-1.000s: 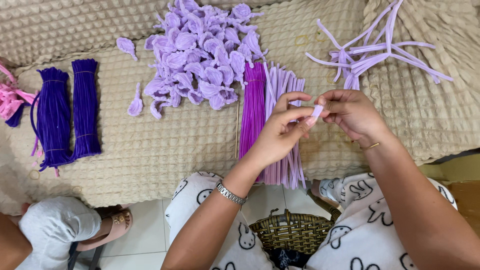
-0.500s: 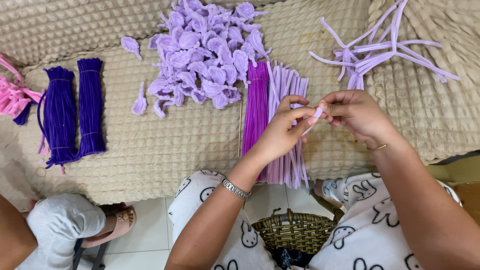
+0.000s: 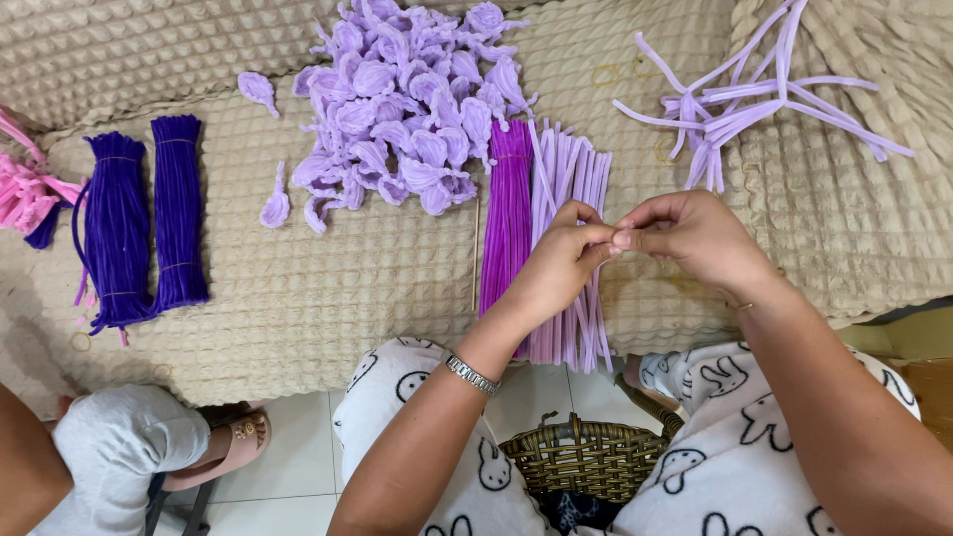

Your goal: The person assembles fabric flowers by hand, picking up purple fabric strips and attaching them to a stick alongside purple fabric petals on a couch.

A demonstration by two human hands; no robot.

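Both hands meet above the front edge of a beige quilted cushion [image 3: 328,288]. The left hand [image 3: 556,260] and the right hand [image 3: 690,233] have thumb and fingertips pinched together at one spot, where a tiny pale piece sits; it is too small and too covered to tell what it is. Directly under the hands lies a bundle of lilac pipe cleaners [image 3: 574,189], with a bundle of magenta pipe cleaners [image 3: 508,213] touching its left side. A thin wooden stick [image 3: 476,248] lies just beside that. Beyond them is a heap of lilac petal shapes [image 3: 407,109], two of them lying loose to its left. Loose lilac pipe cleaners [image 3: 754,104] are scattered at the far right. Well to the left lie two dark purple bundles [image 3: 149,223], and pink pieces [image 3: 25,194] at the edge. Below, between the person's knees, stands a woven wicker basket [image 3: 586,462]; something dark lies inside, unclear what.
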